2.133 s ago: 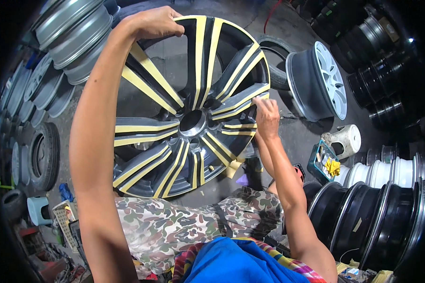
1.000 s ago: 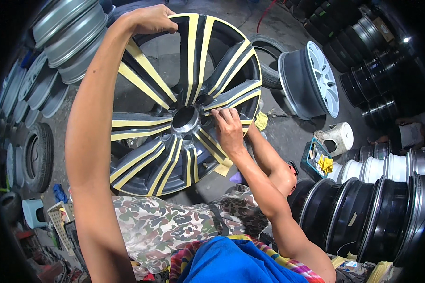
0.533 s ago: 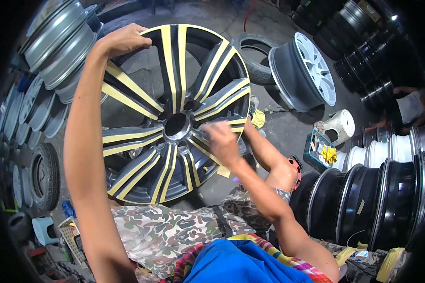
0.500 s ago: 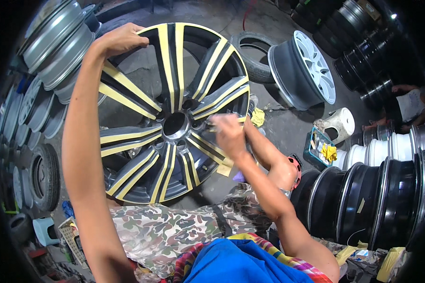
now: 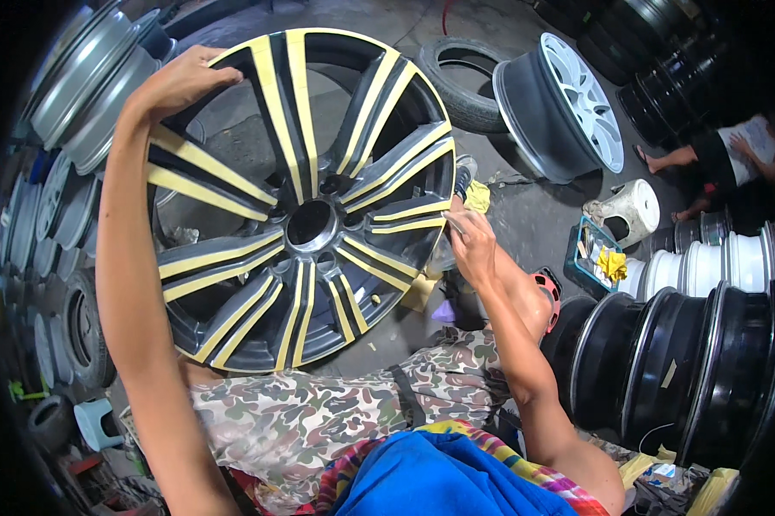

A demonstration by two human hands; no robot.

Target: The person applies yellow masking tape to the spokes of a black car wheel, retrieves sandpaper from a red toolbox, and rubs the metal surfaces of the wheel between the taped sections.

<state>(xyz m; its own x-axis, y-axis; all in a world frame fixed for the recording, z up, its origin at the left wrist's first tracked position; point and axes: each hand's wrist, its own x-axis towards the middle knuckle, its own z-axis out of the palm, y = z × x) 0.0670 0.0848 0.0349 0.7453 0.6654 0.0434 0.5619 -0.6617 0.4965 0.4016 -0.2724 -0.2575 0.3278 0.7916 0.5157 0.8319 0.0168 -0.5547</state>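
A large black alloy wheel rim [image 5: 334,225] stands tilted in front of me, with strips of yellow masking tape [image 5: 301,129] along its spokes. At the upper left, my left hand [image 5: 181,82] is closed over its outer edge. My right hand [image 5: 473,245] is at the right edge of the wheel rim, where the taped spoke reaches the lip. Its fingers are bent together there; whatever they pinch is too small to tell. A small bit of yellow tape [image 5: 375,299] sticks to the lower right of the wheel rim.
Beyond the wheel rim lie a tire [image 5: 461,82] and a silver wheel [image 5: 559,107]. To the right are a white stool [image 5: 637,206], a teal basket [image 5: 587,267] and a row of black rims [image 5: 607,370]. Silver rims [image 5: 86,77] are stacked left. A person [image 5: 740,150] sits far right.
My right hand, blurred over the spokes before, has moved right to the wheel rim's edge. The wheel rim and my left hand sit slightly further left in view.
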